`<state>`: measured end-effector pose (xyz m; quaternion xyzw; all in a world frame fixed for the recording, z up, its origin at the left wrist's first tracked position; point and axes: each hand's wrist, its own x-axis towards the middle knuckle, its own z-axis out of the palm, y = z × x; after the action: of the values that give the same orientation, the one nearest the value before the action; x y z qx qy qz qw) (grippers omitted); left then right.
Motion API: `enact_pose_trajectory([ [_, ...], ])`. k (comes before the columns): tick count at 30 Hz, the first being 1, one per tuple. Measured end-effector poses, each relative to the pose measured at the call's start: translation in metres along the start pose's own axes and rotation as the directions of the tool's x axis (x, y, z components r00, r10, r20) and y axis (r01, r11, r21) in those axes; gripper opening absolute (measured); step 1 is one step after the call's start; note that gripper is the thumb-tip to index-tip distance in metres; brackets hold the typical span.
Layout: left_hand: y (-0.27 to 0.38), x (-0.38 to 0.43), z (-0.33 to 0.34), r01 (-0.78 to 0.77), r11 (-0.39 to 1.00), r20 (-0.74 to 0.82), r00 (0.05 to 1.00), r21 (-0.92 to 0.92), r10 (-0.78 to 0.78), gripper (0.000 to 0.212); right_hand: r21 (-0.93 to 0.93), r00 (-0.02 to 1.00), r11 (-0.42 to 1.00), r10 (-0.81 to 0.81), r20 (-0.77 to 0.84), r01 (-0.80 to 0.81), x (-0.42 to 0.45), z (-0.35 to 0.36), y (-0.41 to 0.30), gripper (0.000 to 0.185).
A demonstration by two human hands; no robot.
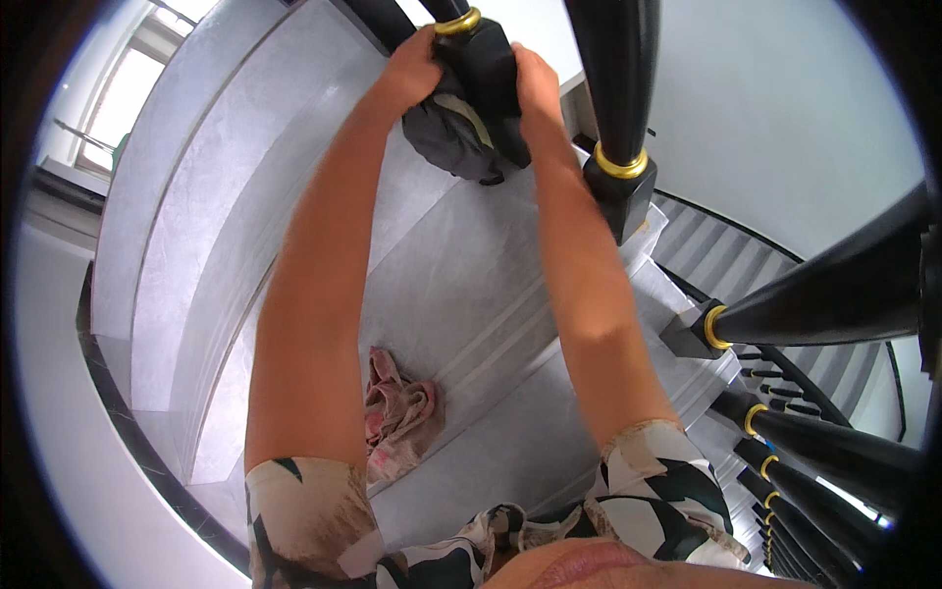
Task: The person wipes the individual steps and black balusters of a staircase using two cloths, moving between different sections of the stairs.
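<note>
A dark grey cloth (450, 140) with a pale yellowish band hangs against the square black base of a baluster (482, 70). My left hand (413, 68) grips the cloth at the left side of that base. On the opposite side, my right hand (537, 79) presses along the base, and its fingers are partly hidden behind it. Whether the right fingers also hold cloth cannot be seen. A gold ring (458, 20) circles the baluster just above the base. Lower down, a crumpled pinkish-brown rag (401, 420) lies on a grey stone step (471, 294), partly covered by my left forearm.
More black balusters with gold rings (620, 162) line the right side, one close beside my right forearm. Curved grey steps (221, 147) rise at the left along a white wall (66, 412). Beyond the balusters, a lower flight of stairs (736, 258) shows. A window (125, 96) is at upper left.
</note>
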<state>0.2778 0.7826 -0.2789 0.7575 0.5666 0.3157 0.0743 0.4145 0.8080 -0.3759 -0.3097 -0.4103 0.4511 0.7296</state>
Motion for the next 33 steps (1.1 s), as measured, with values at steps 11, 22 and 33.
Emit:
enact_pose_trajectory([
  [11, 0.008, -0.009, -0.001, -0.255, 0.900, 0.097, 0.947, -0.353, 0.306, 0.048, 0.231, 0.959, 0.952, 0.144, 0.242, -0.202, 0.002, -0.008, -0.022, 0.025],
  [22, 0.004, 0.018, -0.025, -0.110, 0.987, 0.275, 0.951, -0.121, 0.140, 0.032, 0.353, 0.813, 0.821, 0.211, 0.542, -0.449, 0.018, -0.001, -0.030, 0.026],
  [33, 0.005, 0.009, -0.007, 0.077, 0.963, -0.220, 0.966, -0.257, -0.136, 0.029, 0.283, 0.955, 0.931, 0.161, 0.250, -0.231, 0.029, 0.006, 0.003, 0.009],
])
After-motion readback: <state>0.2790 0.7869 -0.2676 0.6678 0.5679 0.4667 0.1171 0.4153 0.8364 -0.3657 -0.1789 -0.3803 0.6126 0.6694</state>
